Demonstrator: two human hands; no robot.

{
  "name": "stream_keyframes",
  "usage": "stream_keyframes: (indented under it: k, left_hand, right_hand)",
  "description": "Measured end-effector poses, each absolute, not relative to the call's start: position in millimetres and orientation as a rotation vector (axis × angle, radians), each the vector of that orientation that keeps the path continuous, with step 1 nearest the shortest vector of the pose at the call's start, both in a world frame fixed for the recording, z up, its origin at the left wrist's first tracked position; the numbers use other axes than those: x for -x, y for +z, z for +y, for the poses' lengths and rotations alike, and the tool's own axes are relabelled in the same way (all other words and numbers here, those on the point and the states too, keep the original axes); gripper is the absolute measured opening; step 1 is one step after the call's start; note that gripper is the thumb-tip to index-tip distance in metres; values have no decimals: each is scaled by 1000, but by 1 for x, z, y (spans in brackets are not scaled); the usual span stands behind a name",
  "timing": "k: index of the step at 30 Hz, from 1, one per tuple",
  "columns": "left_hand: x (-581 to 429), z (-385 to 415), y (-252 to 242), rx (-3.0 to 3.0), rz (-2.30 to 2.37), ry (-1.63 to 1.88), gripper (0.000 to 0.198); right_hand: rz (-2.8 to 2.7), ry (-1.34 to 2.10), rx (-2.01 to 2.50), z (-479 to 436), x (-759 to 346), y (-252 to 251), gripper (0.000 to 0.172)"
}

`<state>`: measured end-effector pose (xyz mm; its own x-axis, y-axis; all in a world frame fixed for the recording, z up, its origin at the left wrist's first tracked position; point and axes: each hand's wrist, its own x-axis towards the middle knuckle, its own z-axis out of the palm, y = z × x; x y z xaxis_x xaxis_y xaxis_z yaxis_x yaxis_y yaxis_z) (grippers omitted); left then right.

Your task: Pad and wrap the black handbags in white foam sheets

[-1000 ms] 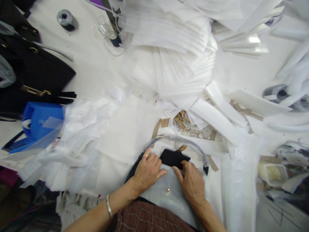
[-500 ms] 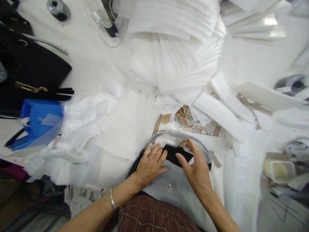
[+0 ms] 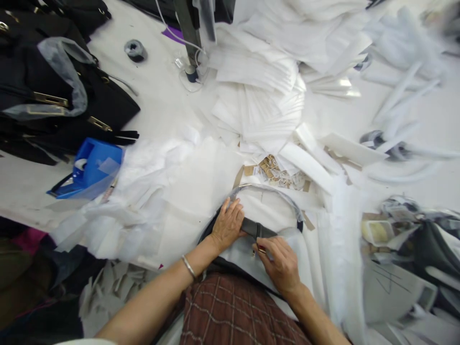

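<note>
We see bright, soft light, glare on glossy sheets [image 3: 339,86] beyond the fingers [image 3: 235,210], and blur far to their right.

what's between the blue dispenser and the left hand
In the head view, crumpled translucent white sheets lie beside the blue dispenser, then a flat white sheet toward the left hand.

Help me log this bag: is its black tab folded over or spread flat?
Folded over: the black tab bends at its far edge, its gold clasp nearer, held by the right hand. Fastened: cannot tell.
</note>
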<state>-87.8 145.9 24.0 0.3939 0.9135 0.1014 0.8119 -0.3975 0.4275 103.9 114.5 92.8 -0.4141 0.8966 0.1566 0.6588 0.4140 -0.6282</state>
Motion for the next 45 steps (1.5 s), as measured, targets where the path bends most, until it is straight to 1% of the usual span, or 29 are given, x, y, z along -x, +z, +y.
stream_keyframes:
  k: [1,2,5,9,11,16,19,22,26,27,29,31,32,38,41,45]
  left_hand:
    - [88,145,23,-2368,1506,464,16]
    - [88,145,23,-2391,1496,459,15]
    - [91,147,23,-2436,1411,431,25]
    - [96,148,37,-2491,1273,393,44]
    - [98,139,50,-2530,1243,393,48]
    - [103,82,75,-2531,1046,503,38]
    - [107,56,74,-2519,904,414,33]
    - [110,50,71,-2555,802,330,29]
    - [109,53,77,-2624,788,307,37]
    - [107,52,78,-2637,811,298,34]
    - [103,48,78,-2662,862,302,20]
    - [99,42,74,-2695,889,340,8]
    - [98,38,71,-2714,881,365,7]
    - [107,24,52,-2721,786,368,10]
    - [112,24,43,-2727,759,384,10]
    - [109,27,31,-2727,803,390,6]
  right_hand:
    - [-2206,673,1324,104,-105,87,6]
    - [-2224,681,1340,95,-106,81,4]
    - [-2293,727,1398,75,-110,68,13]
    - [-2318,813,1394,65,-113,64,16]
    - [-2328,849,1376,63,-113,65,19]
    - [-2372,901,1372,59,-115,66,24]
    - [-2421,874,1380,54,-115,68,29]
    - [-2429,850,1424,50,-115,71,25]
    - [-2291,949,1507,50,-111,73,18]
    - [-2260,985,1515,51,-110,73,16]
    - [-2219,1035,1528,53,-107,74,16]
    - [-2209,1049,1560,54,-103,76,18]
    - [-2219,1049,1588,54,-101,77,19]
    - [-2313,969,1786,49,-87,81,19]
    - [-2341,949,1790,49,-86,80,17]
    - [-2448,947,1759,54,-90,78,10]
